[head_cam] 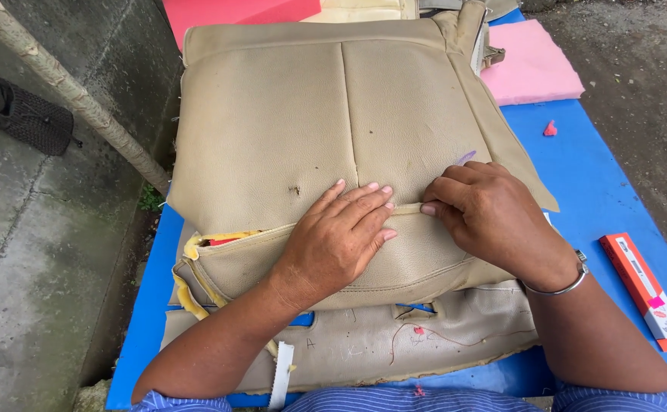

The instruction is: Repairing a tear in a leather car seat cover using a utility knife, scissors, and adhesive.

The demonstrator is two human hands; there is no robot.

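Pressing seat cover point(333, 130) seam | left hand point(341, 236) flat | right hand point(486, 214) pinching

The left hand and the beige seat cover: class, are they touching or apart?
Touching. The head view shows the left hand lying flat on the beige seat cover, its fingers pressed along the seam.

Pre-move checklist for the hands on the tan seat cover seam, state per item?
1. Left hand flat on the tan seat cover, beside the cross seam: ok.
2. Right hand fingertips pinching the seam fold: ok.
3. Cover fully on the blue table: not ok, its left edge overhangs.
4. Yellow foam tucked in at the left corner: not ok, exposed.
5. Orange box away from both hands: ok.
6. Tool in either hand: cannot tell.
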